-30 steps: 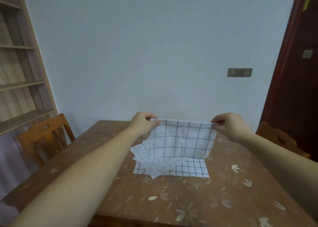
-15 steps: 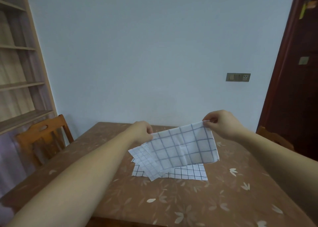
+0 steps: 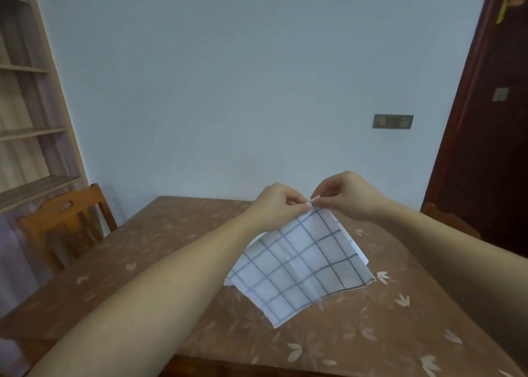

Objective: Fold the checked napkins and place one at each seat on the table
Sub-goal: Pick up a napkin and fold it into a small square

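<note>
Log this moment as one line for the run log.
step: folding | checked napkin: doubled, hangs over table | left hand: pinches its top corner | right hand: pinches same corner

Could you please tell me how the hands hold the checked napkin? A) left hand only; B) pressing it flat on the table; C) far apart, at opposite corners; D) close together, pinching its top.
D: the left hand and right hand nearly touch, both pinching the top of the checked napkin, which hangs below them.

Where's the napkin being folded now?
In the head view the checked napkin hangs right of centre over the table, pinched at its top by the left hand and right hand.
</note>
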{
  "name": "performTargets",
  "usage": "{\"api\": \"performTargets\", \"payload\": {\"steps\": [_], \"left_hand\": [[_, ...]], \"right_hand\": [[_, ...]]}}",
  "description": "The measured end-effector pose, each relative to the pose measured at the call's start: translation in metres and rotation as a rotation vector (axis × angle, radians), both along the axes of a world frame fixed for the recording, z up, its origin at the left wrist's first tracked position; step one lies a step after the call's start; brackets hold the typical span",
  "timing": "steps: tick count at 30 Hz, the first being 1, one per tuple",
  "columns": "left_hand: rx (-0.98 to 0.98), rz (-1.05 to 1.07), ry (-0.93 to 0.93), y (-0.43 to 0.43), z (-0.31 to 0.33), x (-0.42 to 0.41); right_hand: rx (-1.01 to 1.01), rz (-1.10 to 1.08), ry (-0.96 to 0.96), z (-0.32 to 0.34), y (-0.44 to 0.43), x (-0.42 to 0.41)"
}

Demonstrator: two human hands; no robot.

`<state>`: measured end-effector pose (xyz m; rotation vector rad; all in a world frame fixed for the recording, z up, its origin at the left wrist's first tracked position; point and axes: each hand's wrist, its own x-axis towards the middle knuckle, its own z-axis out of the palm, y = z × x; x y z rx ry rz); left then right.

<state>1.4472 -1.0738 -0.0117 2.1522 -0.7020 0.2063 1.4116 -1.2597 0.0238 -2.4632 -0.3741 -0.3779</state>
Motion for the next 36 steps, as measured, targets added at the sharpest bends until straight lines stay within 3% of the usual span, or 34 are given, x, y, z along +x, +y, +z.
{"api": "performTargets", "payload": {"steps": [8,12,19,26,36], "left_hand": [[-0.075,-0.006,-0.004,-0.005,0.005,0.0],[-0.202,-0.004,-0.039,-0.009,0.008,0.001],[-0.237,0.145,-0.319,-0.019,0.02,-0.006],[-0.248,0.228,-0.317,-0.004,0.002,0.003],[-0.108,0.264,-0.21,0.038,-0.062,0.019]], "right_hand": [[0.026,0.04,0.003,0.003,-0.004,0.0],[-0.03,0.015,-0.191,0.002,0.005,0.0],[-0.131,-0.137,-0.542,0.008,0.018,0.004],[-0.07,-0.165,-0.581,0.014,0.014,0.008],[-0.101,-0.217,-0.547,0.012,-0.007,0.014]]}}
